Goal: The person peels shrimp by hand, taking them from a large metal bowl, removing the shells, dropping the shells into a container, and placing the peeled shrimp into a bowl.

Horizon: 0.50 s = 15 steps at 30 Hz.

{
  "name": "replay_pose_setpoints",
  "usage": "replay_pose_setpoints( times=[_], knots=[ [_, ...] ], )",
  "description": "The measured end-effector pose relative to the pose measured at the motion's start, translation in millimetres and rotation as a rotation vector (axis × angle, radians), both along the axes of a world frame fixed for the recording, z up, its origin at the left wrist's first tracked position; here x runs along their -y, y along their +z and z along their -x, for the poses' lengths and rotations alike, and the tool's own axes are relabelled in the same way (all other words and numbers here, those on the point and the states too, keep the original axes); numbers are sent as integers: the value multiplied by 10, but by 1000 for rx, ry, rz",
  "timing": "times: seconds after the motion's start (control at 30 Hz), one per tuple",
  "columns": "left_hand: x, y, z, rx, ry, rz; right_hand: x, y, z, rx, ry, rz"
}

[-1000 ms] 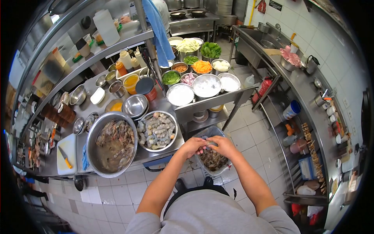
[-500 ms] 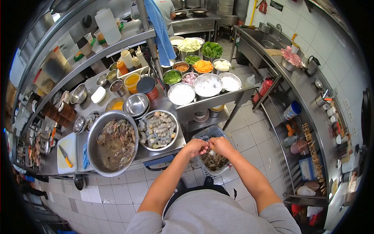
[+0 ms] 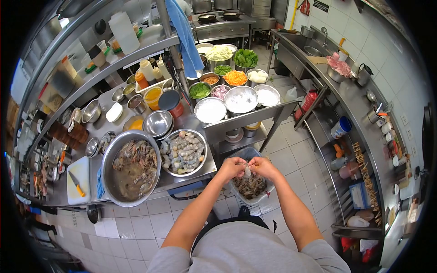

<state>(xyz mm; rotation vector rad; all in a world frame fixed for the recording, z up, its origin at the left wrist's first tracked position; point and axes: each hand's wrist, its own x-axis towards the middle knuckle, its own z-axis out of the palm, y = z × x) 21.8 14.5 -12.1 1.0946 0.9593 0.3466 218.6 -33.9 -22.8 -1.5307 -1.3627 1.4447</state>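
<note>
"One pale shrimp (image 3: 247, 171) showed in the head camera's view; where?"

"Above the plastic tub (image 3: 270, 187), between the left hand (image 3: 232, 168) and the right hand (image 3: 263, 168)."

"How were the hands set?"

"Close together, fingertips of each pinching the shrimp, which hung between them over the tub's brownish heap (image 3: 249, 187)."

"And left of the tub?"

"One steel bowl (image 3: 206, 157) of greyish shrimp (image 3: 183, 152), with a larger basin (image 3: 105, 170) beyond."
</note>
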Motion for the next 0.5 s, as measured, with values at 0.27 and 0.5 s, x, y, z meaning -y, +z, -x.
replay_pose_setpoints(
  times=[0.27, 0.5],
  knots=[
    [343, -216, -297, 185, 669, -53, 108, 107, 519, 323, -426, -371],
    [383, -387, -214, 135, 633, -243, 189, 131, 626, 434, -322, -560]
  ],
)
